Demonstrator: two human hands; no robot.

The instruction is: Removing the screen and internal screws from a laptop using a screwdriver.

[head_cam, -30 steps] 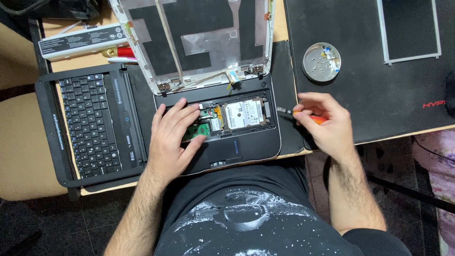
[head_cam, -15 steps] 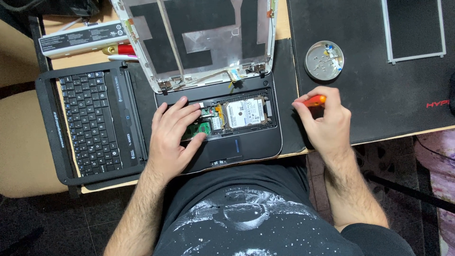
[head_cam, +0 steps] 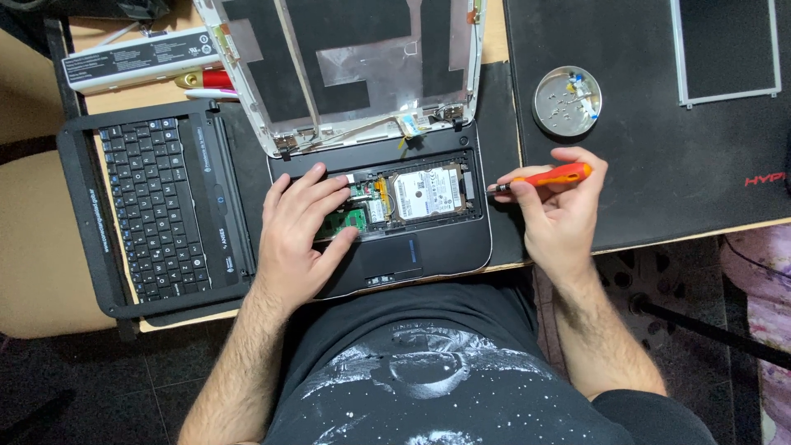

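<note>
A small black laptop base (head_cam: 428, 251) lies open on the desk, its insides bare, with a silver hard drive (head_cam: 428, 194) and a green circuit board (head_cam: 350, 221) showing. My left hand (head_cam: 301, 235) rests flat on the base, fingers spread over the green board. My right hand (head_cam: 560, 210) hovers just right of the base and holds an orange-handled screwdriver (head_cam: 548, 176) level, its tip pointing left toward the base's right edge. The laptop's lid shell (head_cam: 346, 66) stands tilted behind the base, screen removed.
The removed keyboard frame (head_cam: 148, 206) lies to the left. A white battery pack (head_cam: 136, 58) and a red-handled tool (head_cam: 206, 79) sit at the back left. A round metal dish (head_cam: 567, 100) with screws and a flat screen panel (head_cam: 729, 49) lie on the black mat (head_cam: 659, 165) at right.
My right hand has turned the screwdriver from pointing up-left to lying level, and lifted it slightly away from the laptop's right edge. My left hand stays on the base.
</note>
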